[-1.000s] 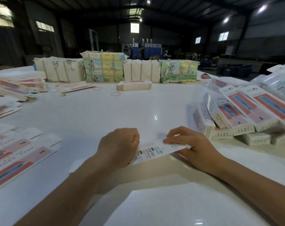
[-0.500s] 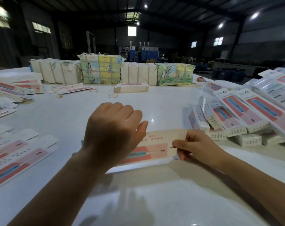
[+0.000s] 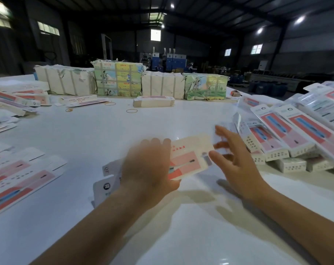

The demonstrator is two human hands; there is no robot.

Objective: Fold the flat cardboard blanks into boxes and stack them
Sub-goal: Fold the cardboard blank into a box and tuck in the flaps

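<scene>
Cardboard blank (image 3: 189, 155) sits just above the tabletop (image 3: 97, 134), gripped at its near end by your left hand (image 3: 149, 169). Your right hand (image 3: 236, 159) is spread, fingers straight, beside its far end, holding nothing. Catch that far flap, square the creases, then add it to the folded boxes (image 3: 280, 142) at right.

2 hands (image 3: 150, 169), 4 wrapped bundles (image 3: 118, 79), approx 3 rubber bands (image 3: 132, 111).

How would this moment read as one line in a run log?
left hand: grips carton blank | right hand: open beside it | folded boxes: stacked right
</scene>
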